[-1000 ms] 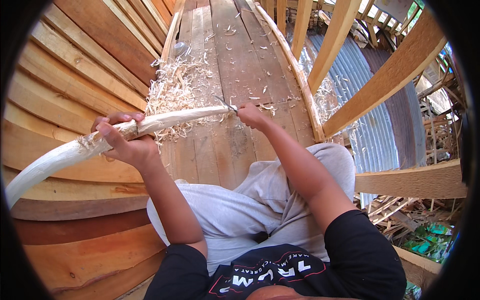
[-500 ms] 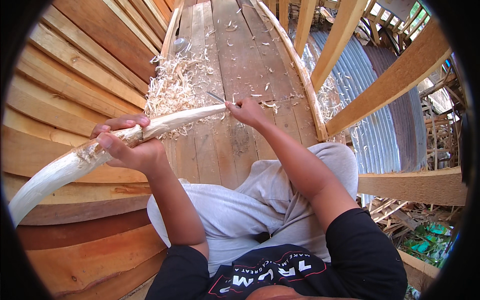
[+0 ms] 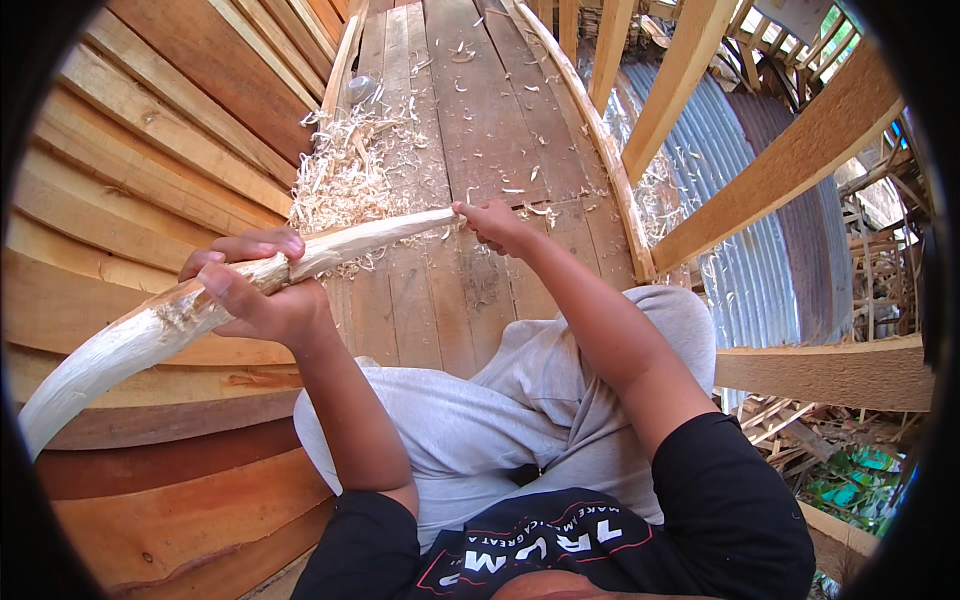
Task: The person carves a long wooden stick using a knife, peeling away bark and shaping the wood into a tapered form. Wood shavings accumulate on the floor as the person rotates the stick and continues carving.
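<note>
A long, peeled wooden pole point(image 3: 370, 236), pale and slightly curved, slants from the lower left up to the middle of the head view. My left hand point(image 3: 272, 305) is wrapped around it, thumb on the near side and fingers over the far side, beside a rough, brownish knot. At the pole's thin right end, my right hand point(image 3: 492, 226) is closed with its index finger at the tip. It grips a knife whose blade showed a moment ago; the blade is now hidden by the hand or edge-on.
Curly wood shavings point(image 3: 350, 175) are heaped on the plank floor point(image 3: 490, 120), with a small round clear object point(image 3: 361, 90) behind them. Stacked boards point(image 3: 130, 210) line the left. On the right stand wooden posts point(image 3: 680, 80), with corrugated metal sheets point(image 3: 745, 190) beyond.
My right hand has turned at the pole's tip, and the thin knife blade that stuck out to its left no longer shows. The left hand and pole have barely moved.
</note>
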Tool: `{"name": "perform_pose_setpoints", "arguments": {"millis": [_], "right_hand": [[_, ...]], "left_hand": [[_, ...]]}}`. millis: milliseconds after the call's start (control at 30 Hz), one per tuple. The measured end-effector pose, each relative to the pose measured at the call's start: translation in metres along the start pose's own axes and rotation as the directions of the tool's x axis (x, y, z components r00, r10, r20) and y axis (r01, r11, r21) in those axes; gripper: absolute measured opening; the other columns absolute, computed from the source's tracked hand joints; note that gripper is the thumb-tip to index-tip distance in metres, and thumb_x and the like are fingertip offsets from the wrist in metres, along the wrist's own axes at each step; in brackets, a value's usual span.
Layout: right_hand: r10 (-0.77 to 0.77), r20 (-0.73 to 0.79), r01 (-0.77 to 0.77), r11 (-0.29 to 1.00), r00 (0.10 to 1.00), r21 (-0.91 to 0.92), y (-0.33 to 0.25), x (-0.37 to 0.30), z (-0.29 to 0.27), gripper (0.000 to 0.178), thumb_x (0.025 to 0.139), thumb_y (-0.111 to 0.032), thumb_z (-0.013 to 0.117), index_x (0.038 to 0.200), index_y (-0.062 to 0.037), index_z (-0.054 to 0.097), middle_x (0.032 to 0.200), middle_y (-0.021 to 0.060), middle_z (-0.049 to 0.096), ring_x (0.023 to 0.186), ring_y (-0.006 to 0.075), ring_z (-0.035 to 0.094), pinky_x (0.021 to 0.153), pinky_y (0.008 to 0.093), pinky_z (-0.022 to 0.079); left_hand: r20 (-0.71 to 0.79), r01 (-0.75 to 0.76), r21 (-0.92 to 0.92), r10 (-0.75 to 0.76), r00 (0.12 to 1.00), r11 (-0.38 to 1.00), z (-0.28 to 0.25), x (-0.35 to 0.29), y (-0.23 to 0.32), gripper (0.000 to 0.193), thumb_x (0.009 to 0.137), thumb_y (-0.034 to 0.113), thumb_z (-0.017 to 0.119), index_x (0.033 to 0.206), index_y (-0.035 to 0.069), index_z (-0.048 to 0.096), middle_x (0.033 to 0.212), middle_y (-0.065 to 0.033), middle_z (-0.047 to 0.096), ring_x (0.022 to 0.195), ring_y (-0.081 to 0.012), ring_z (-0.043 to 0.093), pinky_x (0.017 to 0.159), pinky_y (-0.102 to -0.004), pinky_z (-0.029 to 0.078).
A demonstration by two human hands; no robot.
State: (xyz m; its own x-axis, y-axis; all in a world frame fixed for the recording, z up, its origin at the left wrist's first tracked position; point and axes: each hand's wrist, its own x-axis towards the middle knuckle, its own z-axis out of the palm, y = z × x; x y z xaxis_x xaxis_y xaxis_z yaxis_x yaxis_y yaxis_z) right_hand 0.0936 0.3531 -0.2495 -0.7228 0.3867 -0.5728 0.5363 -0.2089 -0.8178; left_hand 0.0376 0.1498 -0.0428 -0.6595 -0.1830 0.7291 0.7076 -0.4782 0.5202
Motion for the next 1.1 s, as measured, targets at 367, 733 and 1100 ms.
{"name": "perform_pose_setpoints", "arguments": {"millis": [367,733,1100], "right_hand": [[0.143,0.229,-0.218,0.911,0.963,0.349,-0.014,-0.007,-0.015,0.045,0.090,-0.054,0.047,0.065,-0.0174,0.038,0.051,-0.0076,0.022,0.040,0.0060,0.015,0.038,0.0258,0.010],[0.139,0.093,-0.165,0.892,0.986,0.420,-0.018,-0.008,-0.019,0.048,0.089,-0.057,0.050,0.066,-0.0165,0.040,0.051,-0.0072,0.026,0.039,0.0058,0.017,0.038,0.0252,0.010],[0.149,-0.121,-0.087,0.906,0.981,0.413,-0.024,-0.006,-0.022,0.050,0.087,-0.058,0.053,0.065,-0.0145,0.044,0.052,-0.0048,0.032,0.039,0.0073,0.020,0.038,0.0273,0.014]], "left_hand": [[-0.168,0.124,0.034,-0.117,0.979,0.992,-0.001,0.004,0.010,0.040,0.087,0.041,0.058,0.079,0.008,0.036,0.056,-0.0041,0.043,0.042,-0.0172,0.047,0.045,-0.0329,0.045],[-0.220,0.099,0.039,-0.088,0.971,0.994,0.002,0.003,0.015,0.040,0.090,0.043,0.053,0.071,0.011,0.036,0.056,-0.0034,0.041,0.041,-0.0176,0.047,0.042,-0.0320,0.043],[-0.221,0.103,0.012,-0.098,0.970,0.995,0.017,-0.005,0.035,0.037,0.088,0.044,0.052,0.077,0.014,0.035,0.056,-0.0026,0.039,0.042,-0.0169,0.045,0.046,-0.0313,0.040]]}}
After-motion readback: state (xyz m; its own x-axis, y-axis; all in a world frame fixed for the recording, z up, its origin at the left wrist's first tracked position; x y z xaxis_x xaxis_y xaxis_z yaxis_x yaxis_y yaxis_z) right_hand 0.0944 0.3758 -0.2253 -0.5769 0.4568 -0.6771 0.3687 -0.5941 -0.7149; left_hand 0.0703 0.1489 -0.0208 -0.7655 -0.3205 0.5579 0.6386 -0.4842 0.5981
